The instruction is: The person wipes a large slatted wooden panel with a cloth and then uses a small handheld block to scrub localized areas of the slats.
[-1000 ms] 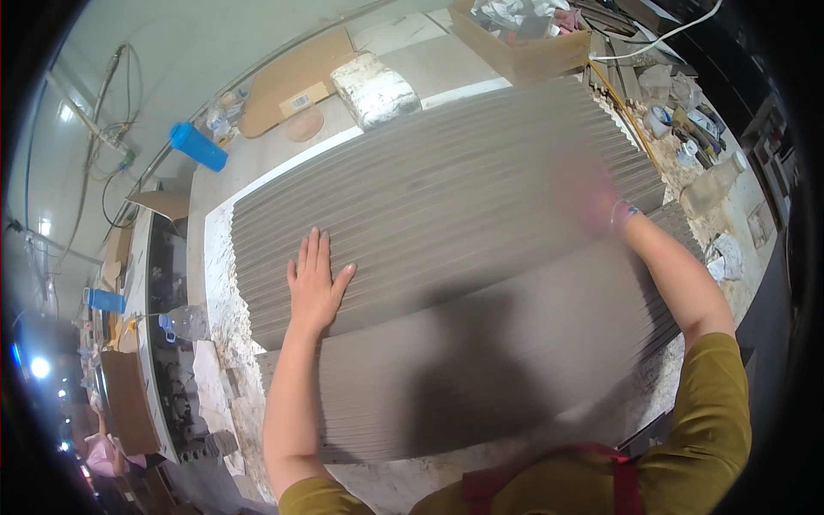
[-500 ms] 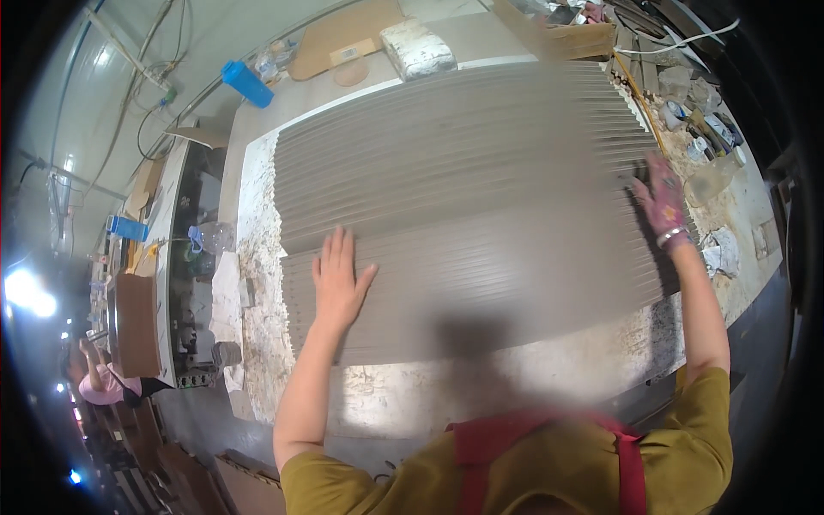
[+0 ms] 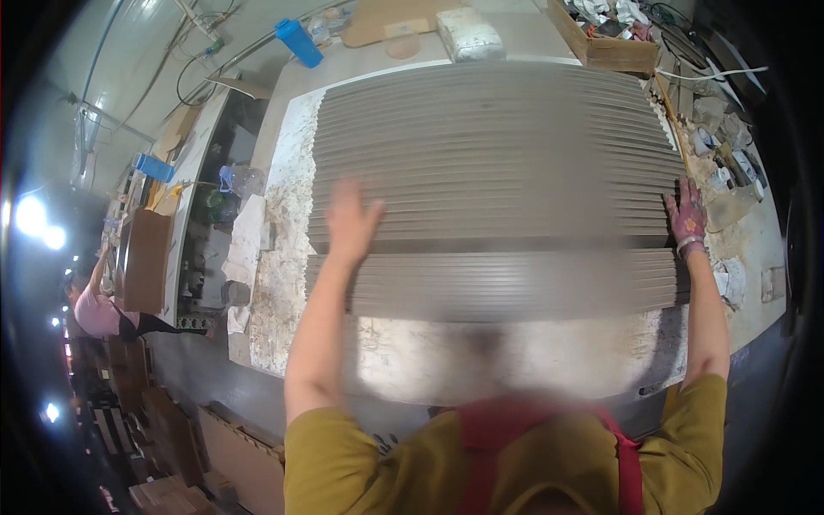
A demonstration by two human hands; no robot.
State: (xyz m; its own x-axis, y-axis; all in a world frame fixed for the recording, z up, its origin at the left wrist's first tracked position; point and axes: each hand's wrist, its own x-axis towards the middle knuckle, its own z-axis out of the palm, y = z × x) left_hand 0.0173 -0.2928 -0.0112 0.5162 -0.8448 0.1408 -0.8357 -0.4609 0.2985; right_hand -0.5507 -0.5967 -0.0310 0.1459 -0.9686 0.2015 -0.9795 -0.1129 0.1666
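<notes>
The back ribbed panel [image 3: 412, 146] lay across the middle of the frame, and the front ribbed panel [image 3: 412, 279] was just below it, with a dark seam between. We could not tell whether each was one sheet or many loose strips. The left hand [image 3: 350, 219] was blurred over the left part of the back panel, its fingers apart and closed on nothing; we could not tell whether it pressed. The right hand [image 3: 687, 221], in a pink glove, had its fingers stretched out along the right ends, and we saw nothing clamped in it.

In our judgement, an uneven push from the two hands could turn the ribs askew or widen the seam. The right ends could also catch on the clutter [image 3: 730, 163] at the right of the frame, if the panels slid that way over the stained white board [image 3: 283, 318].

Half a second earlier, the left hand was sharp and lay lower, mostly on the front panel. The front panel looked deeper then, and the ribs, which had slanted, now ran almost level, partly because the view had shifted.
</notes>
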